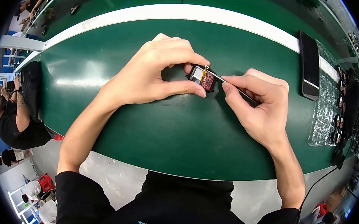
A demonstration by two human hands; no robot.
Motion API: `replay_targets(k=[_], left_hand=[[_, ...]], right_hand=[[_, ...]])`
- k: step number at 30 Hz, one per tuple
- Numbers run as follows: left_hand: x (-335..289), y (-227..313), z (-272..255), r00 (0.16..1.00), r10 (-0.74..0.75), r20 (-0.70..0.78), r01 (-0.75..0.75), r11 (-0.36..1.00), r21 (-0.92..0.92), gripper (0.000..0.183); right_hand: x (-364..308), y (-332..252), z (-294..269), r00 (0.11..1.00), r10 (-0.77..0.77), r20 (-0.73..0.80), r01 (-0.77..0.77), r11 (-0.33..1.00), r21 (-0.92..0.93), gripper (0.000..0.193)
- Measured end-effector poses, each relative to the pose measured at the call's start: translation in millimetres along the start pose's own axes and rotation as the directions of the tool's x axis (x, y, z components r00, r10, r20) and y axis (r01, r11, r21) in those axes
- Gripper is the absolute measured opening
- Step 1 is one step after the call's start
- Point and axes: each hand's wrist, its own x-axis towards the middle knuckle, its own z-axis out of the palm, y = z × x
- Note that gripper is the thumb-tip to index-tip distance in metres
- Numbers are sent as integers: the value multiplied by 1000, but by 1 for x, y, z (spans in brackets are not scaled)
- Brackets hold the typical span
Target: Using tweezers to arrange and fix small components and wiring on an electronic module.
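Two hands meet mid-table in the head view. Left hand (149, 74) pinches a small black device (202, 78) between thumb and fingertips, holding it just above the green table (178, 128), its open side up with a red circuit board and a pale cell showing. Right hand (259, 103) is closed around slim metal tweezers (231, 84), tips touching the device's top edge. That little thing looks light and stiff, but the exposed innards seem fragile; the outer case edges look like the safe place to grip. Off to the right lie a dark phone (308, 65) and a clear blister tray (325, 109) of parts. Another person (10, 117) sits at far left.
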Motion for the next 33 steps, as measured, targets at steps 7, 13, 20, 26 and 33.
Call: replay_targets(k=[7, 13, 20, 26, 33], left_hand=[[2, -3, -3, 1000, 17, 5, -17, 1000, -14, 55], [-1, -1, -3, 1000, -7, 3, 7, 1000, 9, 56], [1, 1, -2, 998, -57, -16, 57, 998, -16, 48], [0, 2, -2, 998, -52, -34, 53, 999, 8, 44], [2, 0, -2, 999, -42, -22, 41, 999, -33, 45]], right_hand=[[2, -1, 2, 1000, 18, 1, -18, 1000, -21, 12], [2, -1, 2, 1000, 16, -3, -16, 1000, 0, 13], [-2, 8, 4, 982, -149, -112, 137, 985, -103, 18], [-1, 7, 4, 984, -164, -75, 152, 979, -136, 20], [0, 5, 6, 981, -184, -68, 172, 974, -146, 18]])
